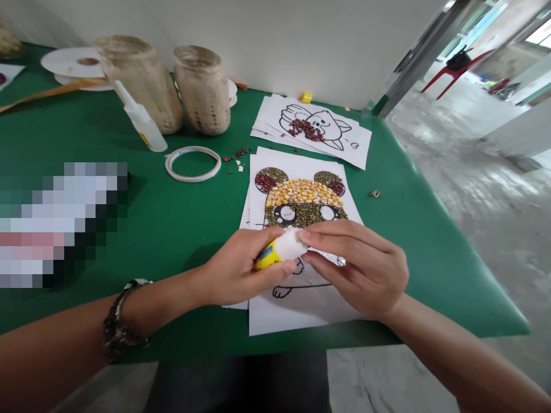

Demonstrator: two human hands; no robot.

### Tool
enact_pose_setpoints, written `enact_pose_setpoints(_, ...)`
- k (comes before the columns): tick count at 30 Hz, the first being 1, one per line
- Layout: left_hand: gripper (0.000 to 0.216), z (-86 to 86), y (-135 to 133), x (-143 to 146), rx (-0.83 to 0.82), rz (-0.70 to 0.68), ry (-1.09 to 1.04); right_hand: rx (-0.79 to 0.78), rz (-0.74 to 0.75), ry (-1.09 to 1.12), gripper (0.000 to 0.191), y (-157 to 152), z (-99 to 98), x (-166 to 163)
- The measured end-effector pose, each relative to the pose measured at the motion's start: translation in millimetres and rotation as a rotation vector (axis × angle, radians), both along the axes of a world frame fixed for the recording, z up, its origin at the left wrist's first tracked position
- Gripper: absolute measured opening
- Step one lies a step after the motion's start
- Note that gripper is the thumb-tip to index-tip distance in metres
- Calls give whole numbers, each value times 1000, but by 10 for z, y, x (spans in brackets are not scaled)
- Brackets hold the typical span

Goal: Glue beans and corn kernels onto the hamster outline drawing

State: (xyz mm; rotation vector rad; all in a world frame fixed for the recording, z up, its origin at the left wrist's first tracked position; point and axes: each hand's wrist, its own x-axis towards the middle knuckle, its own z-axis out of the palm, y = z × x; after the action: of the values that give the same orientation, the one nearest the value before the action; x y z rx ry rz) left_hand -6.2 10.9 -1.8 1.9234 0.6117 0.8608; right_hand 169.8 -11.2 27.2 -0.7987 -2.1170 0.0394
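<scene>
My left hand [241, 267] is wrapped round a white glue bottle [271, 255] with a yellow label, held tilted over the drawing. The fingers of my right hand [361, 264] pinch the bottle's white top end. Whether a cap is in those fingers I cannot tell. Beneath both hands lies a paper with a cartoon animal drawing [275, 315]. Yellow corn kernels [305, 192] cover its forehead, green beans [307, 215] fill the band around the eyes, and red beans [266, 183] sit in the ears with more green ones. My hands hide the lower face.
Behind lies another drawing [344, 129] with red beans on it. A tape roll [193, 165], a clear glue bottle [144, 123] and two cloudy jars [202, 94] stand to the left. Loose red beans [241, 153] are scattered near the tape. The green table's edge [451, 218] runs down the right.
</scene>
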Motion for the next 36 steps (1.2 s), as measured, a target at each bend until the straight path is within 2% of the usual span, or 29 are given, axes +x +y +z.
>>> enact_pose_setpoints(9,10,8,11,11,39,69,19,42,-35,14,15,-23,8,-11)
enact_pose_setpoints(14,18,21,70,-14,-99,233,-18,20,-60,5,16,15,67,52)
enact_pose_setpoints(18,19,25,106,-9,-252,310,-86,-50,-105,-172,23,110,-78,176)
enact_pose_setpoints(21,20,14,118,-4,-263,338,-120,-103,-109,-423,38,143,-241,247)
enact_pose_setpoints(24,22,2,120,-7,-273,330,-130,-142,-143,-583,50,122,-334,275)
enact_pose_setpoints(36,22,7,114,-17,-274,323,-94,-34,-200,-681,56,94,-358,245)
